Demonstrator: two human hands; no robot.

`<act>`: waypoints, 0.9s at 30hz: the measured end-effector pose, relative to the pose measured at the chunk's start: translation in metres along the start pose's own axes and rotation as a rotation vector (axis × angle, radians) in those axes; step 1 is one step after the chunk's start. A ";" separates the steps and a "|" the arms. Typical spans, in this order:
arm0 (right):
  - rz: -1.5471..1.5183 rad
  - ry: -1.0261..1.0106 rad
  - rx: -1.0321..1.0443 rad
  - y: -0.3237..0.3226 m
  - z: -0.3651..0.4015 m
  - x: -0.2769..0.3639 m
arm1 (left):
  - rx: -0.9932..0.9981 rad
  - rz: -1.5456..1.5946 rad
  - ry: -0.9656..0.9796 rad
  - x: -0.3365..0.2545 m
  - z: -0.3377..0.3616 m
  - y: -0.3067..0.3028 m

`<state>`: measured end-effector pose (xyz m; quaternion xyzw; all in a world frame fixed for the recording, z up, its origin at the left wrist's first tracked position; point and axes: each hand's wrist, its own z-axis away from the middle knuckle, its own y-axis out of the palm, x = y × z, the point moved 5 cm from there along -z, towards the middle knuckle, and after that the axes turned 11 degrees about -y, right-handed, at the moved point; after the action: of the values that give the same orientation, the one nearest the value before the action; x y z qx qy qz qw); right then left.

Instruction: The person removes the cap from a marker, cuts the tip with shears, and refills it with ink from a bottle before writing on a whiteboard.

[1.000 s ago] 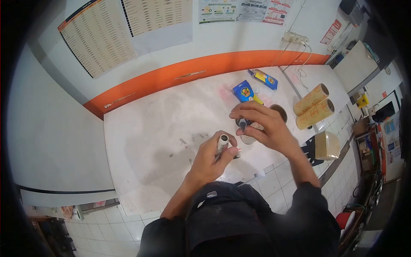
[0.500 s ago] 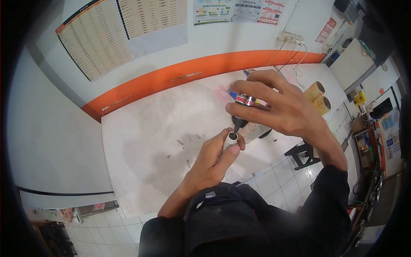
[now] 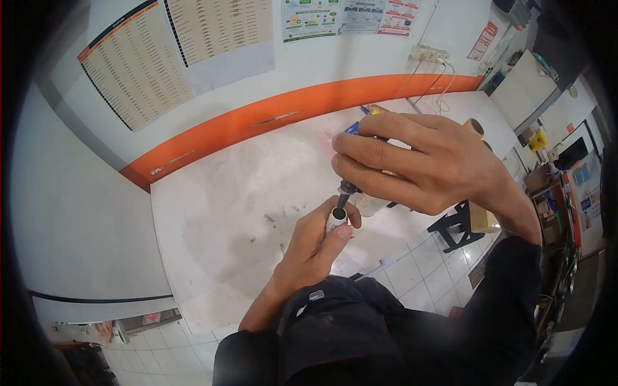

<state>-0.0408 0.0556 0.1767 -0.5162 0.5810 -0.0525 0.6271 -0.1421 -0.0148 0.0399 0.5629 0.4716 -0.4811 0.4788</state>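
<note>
My left hand [image 3: 315, 243] is wrapped round a small white tube [image 3: 335, 220] with a dark open top, held upright and slightly tilted above the white table [image 3: 206, 219]. Over it, my right hand [image 3: 418, 157] grips a small bottle with a dark tapered nozzle [image 3: 344, 193]. The nozzle's tip is at the mouth of the tube; whether it touches the rim cannot be made out. The fingers hide most of the bottle's body. Behind my right fingers, a blue item [image 3: 351, 128] shows in part on the table.
Rolls of tape [image 3: 475, 127] stand behind my right wrist. A black stool [image 3: 456, 228] is on the tiled floor at the right. Small dark scraps [image 3: 269, 218] lie on the table. A power strip [image 3: 429, 54] with cables and several posters [image 3: 310, 18] are on the wall.
Both hands have shifted slightly left in view. My right hand has turned, so its fingers now cover the bottle's label. The nozzle remains at the tube's mouth.
</note>
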 end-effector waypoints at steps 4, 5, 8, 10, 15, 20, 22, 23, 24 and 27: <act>0.031 -0.019 -0.067 -0.006 -0.004 -0.003 | 0.005 0.018 0.013 -0.003 0.000 0.000; 0.029 -0.025 -0.076 -0.007 -0.005 -0.003 | 0.002 0.023 0.014 -0.003 -0.001 0.000; 0.027 -0.051 -0.090 -0.007 -0.006 -0.004 | -0.006 0.029 0.015 -0.001 -0.001 -0.001; 0.032 -0.066 -0.093 -0.008 -0.006 -0.005 | -0.006 0.021 0.011 0.000 -0.001 -0.002; 0.009 -0.070 -0.100 -0.011 -0.009 -0.007 | -0.014 0.053 0.025 0.001 -0.002 -0.001; -0.025 -0.070 -0.086 -0.011 -0.009 -0.007 | 0.013 0.050 -0.006 0.004 -0.001 -0.003; -0.033 -0.070 -0.080 -0.012 -0.009 -0.008 | 0.017 0.044 0.005 0.004 -0.001 -0.002; -0.046 -0.063 -0.067 -0.013 -0.010 -0.008 | 0.006 0.054 0.021 0.004 -0.002 -0.002; -0.060 -0.056 -0.053 -0.013 -0.010 -0.009 | -0.005 0.065 0.038 0.003 -0.002 -0.001; -0.081 -0.046 -0.007 -0.014 -0.010 -0.009 | -0.016 0.087 0.055 0.000 -0.002 0.000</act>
<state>-0.0444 0.0489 0.1945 -0.5426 0.5452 -0.0640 0.6358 -0.1423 -0.0124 0.0399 0.5920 0.4633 -0.4404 0.4909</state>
